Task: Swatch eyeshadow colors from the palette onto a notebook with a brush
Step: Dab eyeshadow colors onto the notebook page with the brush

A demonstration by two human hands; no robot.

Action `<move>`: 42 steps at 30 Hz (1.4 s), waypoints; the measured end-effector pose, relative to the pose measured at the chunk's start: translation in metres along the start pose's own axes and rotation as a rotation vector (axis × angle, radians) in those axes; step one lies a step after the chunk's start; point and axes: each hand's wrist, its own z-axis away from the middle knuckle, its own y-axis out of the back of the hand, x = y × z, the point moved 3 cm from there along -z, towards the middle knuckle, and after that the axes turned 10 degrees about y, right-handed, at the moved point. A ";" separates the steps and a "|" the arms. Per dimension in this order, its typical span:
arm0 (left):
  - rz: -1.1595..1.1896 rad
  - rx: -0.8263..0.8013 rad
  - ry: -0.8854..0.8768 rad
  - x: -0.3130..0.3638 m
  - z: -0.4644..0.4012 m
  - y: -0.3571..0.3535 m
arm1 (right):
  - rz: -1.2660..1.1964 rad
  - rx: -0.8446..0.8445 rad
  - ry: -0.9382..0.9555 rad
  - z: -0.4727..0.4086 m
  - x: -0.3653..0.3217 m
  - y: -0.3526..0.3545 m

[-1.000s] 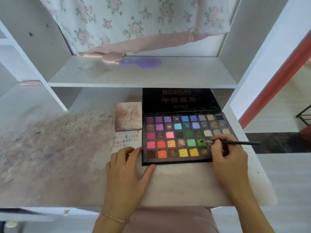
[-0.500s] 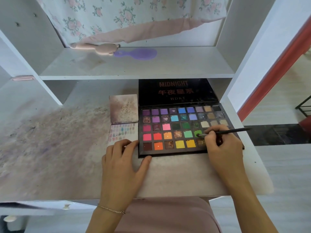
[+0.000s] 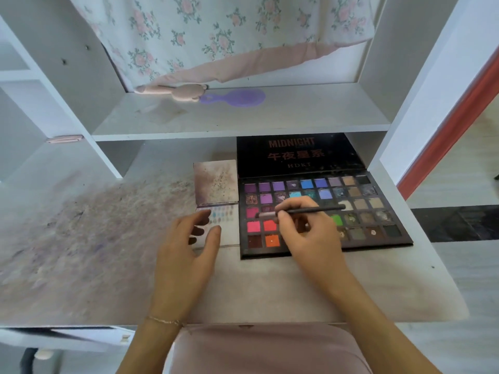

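Palette [image 3: 378, 233] lies open on the desk [image 3: 270, 287], notebook [image 3: 229, 211] touching its left edge. Our right hand [image 3: 310, 233], pinching the brush [image 3: 305, 211], has swung left from the green pan; we judge it loaded, heading for paper. Left hand [image 3: 186, 255] has lifted, fingers relaxed, over the page.

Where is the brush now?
In the head view, the brush is held by the right hand above the palette, its tip pointing left toward the notebook.

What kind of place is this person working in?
Probably a home dressing or vanity corner: a stained white desk with shelves, an open eyeshadow palette, a purple hairbrush on the shelf, and floral cloth hanging behind.
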 end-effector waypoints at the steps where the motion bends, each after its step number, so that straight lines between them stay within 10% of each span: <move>1: -0.017 -0.003 0.001 -0.002 -0.011 0.004 | -0.006 -0.023 0.002 -0.003 -0.002 -0.009; 42: -0.086 -0.066 0.087 -0.037 -0.116 -0.016 | 0.158 -0.218 -0.094 -0.020 0.009 -0.056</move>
